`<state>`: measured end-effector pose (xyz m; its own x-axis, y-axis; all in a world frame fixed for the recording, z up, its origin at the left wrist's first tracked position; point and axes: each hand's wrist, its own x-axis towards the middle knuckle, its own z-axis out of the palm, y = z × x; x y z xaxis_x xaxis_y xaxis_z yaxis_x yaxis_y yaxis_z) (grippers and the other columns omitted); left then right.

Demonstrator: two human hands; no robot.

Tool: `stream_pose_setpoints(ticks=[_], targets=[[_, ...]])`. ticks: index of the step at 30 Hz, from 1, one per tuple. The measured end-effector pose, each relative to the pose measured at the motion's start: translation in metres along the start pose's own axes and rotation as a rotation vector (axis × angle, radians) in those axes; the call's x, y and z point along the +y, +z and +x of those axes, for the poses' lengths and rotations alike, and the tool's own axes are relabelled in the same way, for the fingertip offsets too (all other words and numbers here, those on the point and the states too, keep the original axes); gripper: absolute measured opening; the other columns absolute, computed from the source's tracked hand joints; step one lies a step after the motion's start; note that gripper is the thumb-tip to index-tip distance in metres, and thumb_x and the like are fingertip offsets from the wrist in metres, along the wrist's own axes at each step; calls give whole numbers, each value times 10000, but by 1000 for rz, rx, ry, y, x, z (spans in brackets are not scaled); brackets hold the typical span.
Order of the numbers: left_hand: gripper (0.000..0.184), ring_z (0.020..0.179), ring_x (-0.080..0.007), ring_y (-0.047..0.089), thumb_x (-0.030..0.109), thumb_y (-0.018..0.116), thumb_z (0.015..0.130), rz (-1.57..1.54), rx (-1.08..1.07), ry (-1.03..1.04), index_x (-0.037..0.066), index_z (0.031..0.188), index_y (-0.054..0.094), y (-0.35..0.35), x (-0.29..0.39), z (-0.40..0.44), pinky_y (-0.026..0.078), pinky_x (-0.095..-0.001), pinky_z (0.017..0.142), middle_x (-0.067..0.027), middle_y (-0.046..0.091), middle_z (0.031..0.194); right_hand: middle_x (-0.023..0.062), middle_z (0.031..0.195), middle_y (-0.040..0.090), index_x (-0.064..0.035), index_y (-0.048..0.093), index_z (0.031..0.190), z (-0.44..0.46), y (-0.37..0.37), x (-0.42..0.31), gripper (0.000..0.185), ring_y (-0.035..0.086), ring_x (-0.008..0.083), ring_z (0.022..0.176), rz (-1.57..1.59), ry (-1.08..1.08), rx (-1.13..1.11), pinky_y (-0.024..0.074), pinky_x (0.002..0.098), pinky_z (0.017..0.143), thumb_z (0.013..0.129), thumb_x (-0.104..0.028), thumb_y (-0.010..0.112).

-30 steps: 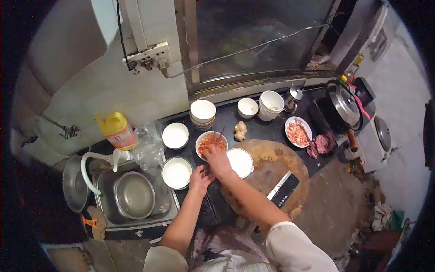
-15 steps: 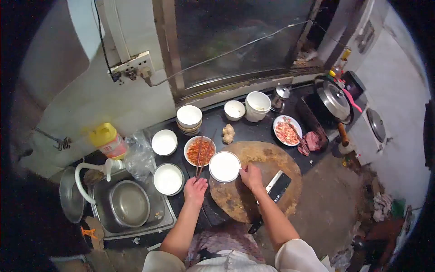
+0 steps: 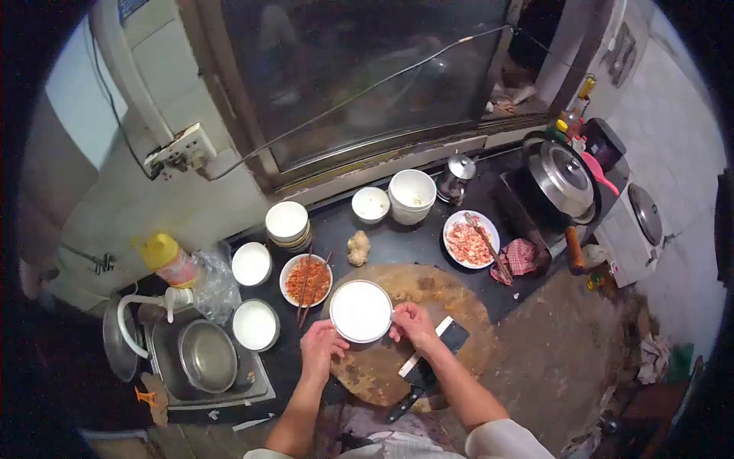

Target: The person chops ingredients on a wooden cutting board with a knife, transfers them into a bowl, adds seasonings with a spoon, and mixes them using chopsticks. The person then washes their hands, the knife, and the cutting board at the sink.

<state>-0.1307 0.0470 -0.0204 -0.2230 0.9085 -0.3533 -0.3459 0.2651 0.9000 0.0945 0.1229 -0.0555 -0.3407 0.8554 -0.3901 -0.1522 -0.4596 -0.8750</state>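
A white bowl (image 3: 362, 311) with pale contents or a pale inside is at the left part of the round wooden chopping board (image 3: 451, 287). My right hand (image 3: 414, 327) pinches its right rim. Close by the bowl's lower left edge is my left hand (image 3: 322, 349), fingers curved and apart, holding nothing; whether a fingertip touches the rim is unclear. Chopsticks (image 3: 310, 289) lie across a bowl of chopped red food (image 3: 295, 284), just beyond my left hand. A cleaver (image 3: 440, 348) with a black handle rests on the board, partly under my right forearm.
Left of the board stand more white bowls (image 3: 256, 324) and a sink (image 3: 258, 389) holding a metal basin (image 3: 208, 356). Ginger (image 3: 358, 249), a white tub (image 3: 412, 191) and a plate of chopped meat (image 3: 471, 240) sit behind. At right is a lidded wok (image 3: 564, 174).
My left hand has let go of the chopsticks, now resting across the red food bowl, and moved to the white bowl. My right hand keeps its rim. The view has shifted.
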Motion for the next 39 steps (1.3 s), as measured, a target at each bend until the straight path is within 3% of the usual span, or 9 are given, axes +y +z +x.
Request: stream_pose_setpoints(ticks=[3,7,9,14,20,22,27,28,39], targets=[[181,571,-131,602,131,534,950,93,-100,-5,-17,1052,554,44,32,27,486,-230,471,-98,629,762,69,815,653,-14,569,1079,-30,-27,-26,226,649,147,670,57,7,146,505,252,552,913,-161,616],[89,610,-164,592,83,607,877,792,35,773,41,955,597,95,48,111,460,-332,536,-68,609,712,73,860,654,-9,598,1037,-66,-108,-16,179,644,130,680,12,-126,439,488,233,545,945,-162,584],[124,721,-319,622,140,613,866,1062,62,904,60,960,601,131,65,152,486,-416,617,-130,629,813,70,825,656,-4,613,950,-92,-143,-11,209,636,132,618,48,-185,565,491,238,530,960,-207,566],[155,826,-268,633,81,579,781,1624,12,1351,63,935,581,196,57,253,537,-383,635,-95,612,863,18,848,651,-38,637,992,-131,-175,7,142,592,78,632,-162,-219,772,478,235,532,951,-161,580],[112,828,-275,647,65,580,773,1575,64,1374,59,882,604,221,43,245,542,-373,647,-118,649,875,40,896,666,-23,661,1025,-137,-144,10,137,617,104,745,-480,-249,542,496,235,642,920,-85,600],[80,856,-329,641,95,559,823,1600,-150,868,80,884,608,216,42,199,523,-449,651,-148,648,878,46,885,661,-14,653,1034,-133,-148,20,141,613,101,708,-479,-279,535,503,231,612,929,-75,582],[201,649,-277,660,314,553,879,1613,-1022,629,139,867,652,149,0,-10,515,-365,554,-63,623,662,51,828,654,5,634,1047,-122,-155,8,155,598,89,626,-248,-227,543,497,233,573,936,-74,561],[343,715,-322,667,387,604,852,1682,-1021,202,102,1043,620,125,-38,-42,529,-416,596,-94,639,745,51,820,653,6,633,1046,-115,-157,7,156,597,88,621,-255,-240,533,495,232,569,937,-75,557],[381,834,-301,656,198,620,810,1506,-417,447,29,1132,502,25,-61,-128,541,-413,683,-148,557,974,25,848,654,-30,650,1042,-45,-19,-45,156,629,102,793,-361,-372,184,480,235,689,920,-110,592]])
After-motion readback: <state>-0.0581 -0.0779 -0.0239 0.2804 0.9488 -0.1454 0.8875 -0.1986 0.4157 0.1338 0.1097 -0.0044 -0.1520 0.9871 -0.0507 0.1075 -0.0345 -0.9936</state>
